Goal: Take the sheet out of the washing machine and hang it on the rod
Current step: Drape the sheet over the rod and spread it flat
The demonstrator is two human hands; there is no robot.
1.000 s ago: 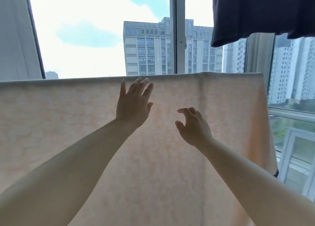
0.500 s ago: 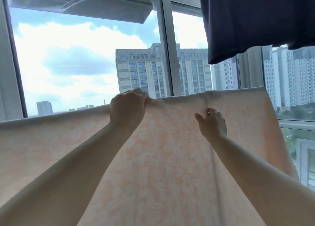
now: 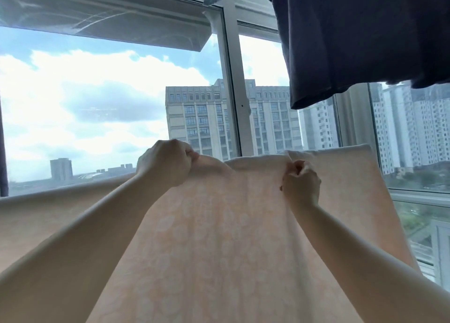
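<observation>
A person adjusts a pale peach, faintly patterned cotton sheet draped over a hanging rod before a high window.

The left hand and right hand each pinch the sheet's top fold, fingers curled tight round the cloth, likely to pull it straight so it hangs evenly. The rod itself is hidden under the fold. A dark navy garment hangs above at the right, well clear of the sheet. A grey window frame stands behind.
</observation>
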